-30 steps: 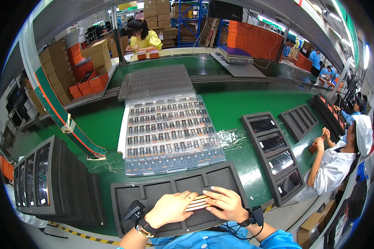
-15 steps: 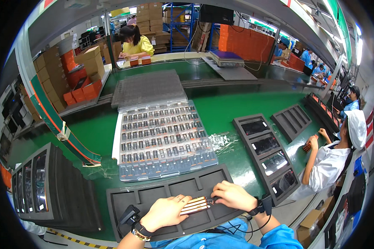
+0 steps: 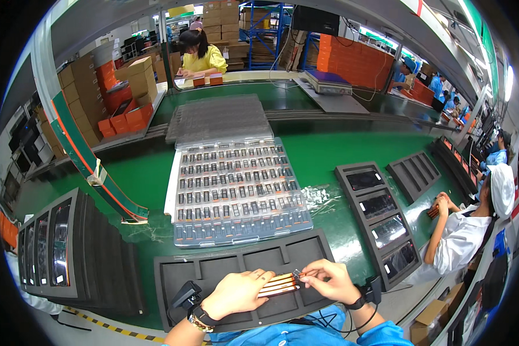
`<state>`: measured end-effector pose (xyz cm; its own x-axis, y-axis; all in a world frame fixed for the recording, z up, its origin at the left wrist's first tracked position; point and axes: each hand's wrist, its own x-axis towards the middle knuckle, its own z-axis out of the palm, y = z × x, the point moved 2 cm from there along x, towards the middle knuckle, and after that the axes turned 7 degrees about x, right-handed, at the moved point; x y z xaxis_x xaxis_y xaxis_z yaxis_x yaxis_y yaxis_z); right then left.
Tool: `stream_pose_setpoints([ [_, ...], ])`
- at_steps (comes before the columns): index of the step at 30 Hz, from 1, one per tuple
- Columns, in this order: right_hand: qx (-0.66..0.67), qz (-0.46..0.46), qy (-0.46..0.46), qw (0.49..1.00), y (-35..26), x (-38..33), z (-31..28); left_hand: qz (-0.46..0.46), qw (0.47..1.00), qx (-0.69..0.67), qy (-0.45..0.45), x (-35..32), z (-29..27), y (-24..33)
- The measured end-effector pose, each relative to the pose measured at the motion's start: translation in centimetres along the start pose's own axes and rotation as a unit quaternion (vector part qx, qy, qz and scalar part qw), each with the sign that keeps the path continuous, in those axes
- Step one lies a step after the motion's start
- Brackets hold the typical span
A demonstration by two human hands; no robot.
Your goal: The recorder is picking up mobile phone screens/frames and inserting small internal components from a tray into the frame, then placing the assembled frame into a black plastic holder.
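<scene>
My left hand (image 3: 236, 294) is wrapped round several slim phone-like slabs (image 3: 278, 286) with pale faces and copper-orange edges, lined up side by side. They lie over a black foam tray (image 3: 179, 277) with recessed compartments. At their right end my right hand (image 3: 332, 281) pinches a small dark part (image 3: 297, 274) between thumb and fingertips, close against the slabs. Its exact kind is too small to tell. Beyond the foam tray sits a clear plastic blister tray (image 3: 242, 235), filled with rows of small dark parts with orange bits.
A foam tray (image 3: 368, 205) with glossy black panels stands right, another foam tray (image 3: 414, 176) behind it. At left rises a stack of foam trays (image 3: 106, 265); clear trays (image 3: 219, 118) lie behind. A co-worker in white (image 3: 464, 228) sits at right, holding orange-edged pieces.
My right hand has turned and its fingers now show a small dark part lifted at the slabs' end. The left hand keeps its grip. The whole view has shifted slightly.
</scene>
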<state>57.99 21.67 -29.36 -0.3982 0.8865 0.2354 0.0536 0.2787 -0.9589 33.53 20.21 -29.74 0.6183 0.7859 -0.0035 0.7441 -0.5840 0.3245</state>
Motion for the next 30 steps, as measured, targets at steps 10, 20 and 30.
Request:
stream_pose_setpoints([
  [10,-0.233,-0.197,0.003,0.952,1.3,-0.3,2.4,0.014,1.000,-0.009,0.004,0.7,0.1,-0.1],
  [20,-0.300,-0.255,-0.069,0.917,2.3,-1.5,2.7,0.012,0.999,-0.021,0.037,-0.3,0.8,0.4],
  [30,-0.263,-0.200,-0.039,0.943,0.9,-2.3,1.3,-0.021,1.000,-0.011,0.000,0.3,-1.9,1.9],
])
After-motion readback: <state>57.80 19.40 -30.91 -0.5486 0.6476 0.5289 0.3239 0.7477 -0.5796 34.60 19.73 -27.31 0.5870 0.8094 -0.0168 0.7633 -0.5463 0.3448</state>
